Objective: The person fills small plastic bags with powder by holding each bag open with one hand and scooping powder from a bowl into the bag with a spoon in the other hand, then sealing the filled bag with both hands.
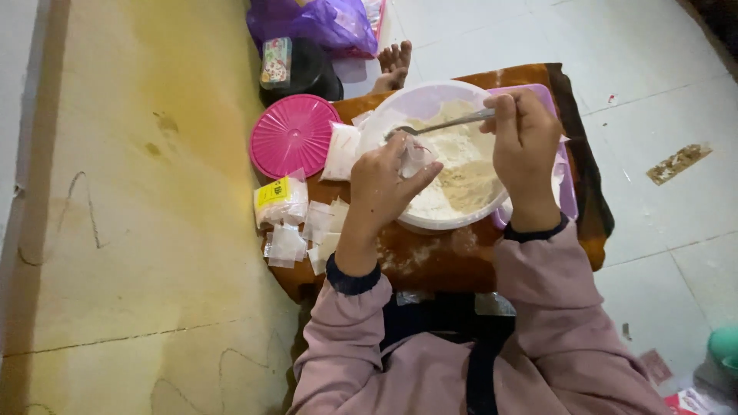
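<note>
Spoon pinched in right hand over bowl; bag pinched by left hand, best kept open, close to bowl.

I read dim, warm indoor light with soft shadows. Slight blur throughout; the floor tiles at right appear brightest, without glare.

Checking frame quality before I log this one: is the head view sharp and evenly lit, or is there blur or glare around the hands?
Head view: soft overall, lit from above. The left hand and its small clear plastic bag are slightly smeared; the metal spoon in the right hand shows a faint glint. The top right corner is dark.
</note>
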